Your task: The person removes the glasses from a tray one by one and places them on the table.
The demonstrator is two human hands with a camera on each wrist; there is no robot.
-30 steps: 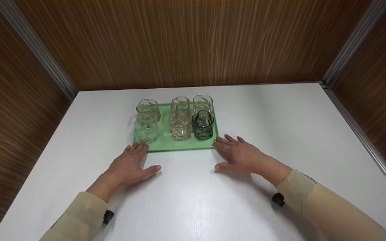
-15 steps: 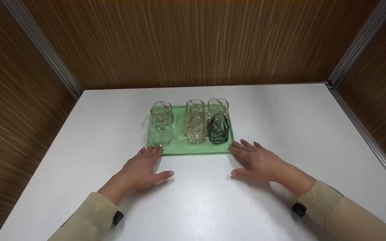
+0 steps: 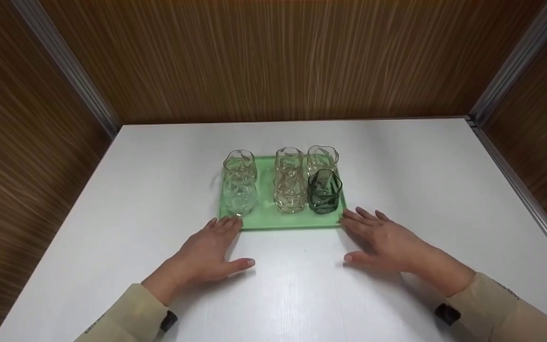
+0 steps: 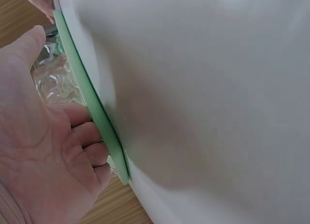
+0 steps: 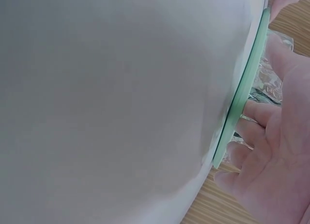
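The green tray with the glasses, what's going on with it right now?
A person has both hands flat on the white table, fingers straight, at the near edge of the green tray. The left hand meets the tray's near left corner and the right hand its near right corner. The tray sits level on the table and carries several upright clear glasses plus one dark green glass at its right side. Neither hand holds a glass.

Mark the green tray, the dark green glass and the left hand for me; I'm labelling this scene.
green tray (image 3: 264,223), head view, bare front strip.
dark green glass (image 3: 324,192), head view, middle of its side.
left hand (image 3: 207,251), head view, back of the hand.
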